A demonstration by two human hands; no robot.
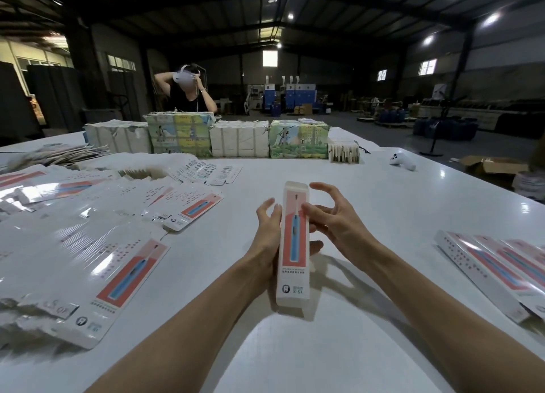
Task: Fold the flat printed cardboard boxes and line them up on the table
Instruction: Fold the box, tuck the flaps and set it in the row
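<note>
A: The folded box is up off the table, right in front of you. Its long way points away from you, and its pink face with the blue toothbrush picture is turned up.

B: Your left hand holds it, palm along its left edge. Part of a hand shows beneath it on the right side, though which fingers I cannot tell. The upper fingers are spread loose near the top.

A: Your right hand is not closed round it. The fingers are arched and apart, one fingertip touching the box's right edge and the rest clear of it.

B: To your left, the flat boxes lie fanned in overlapping heaps, same print, glossy under the lights.

A: To your right, near the table's edge, finished boxes lie side by side in a row.

B: Along the far side, wrapped bundles stand in a line, some plain white, some printed with pictures. A white controller lies on the table to their right.

A: Beyond the bundles, a person has both hands raised to a headset.
</note>
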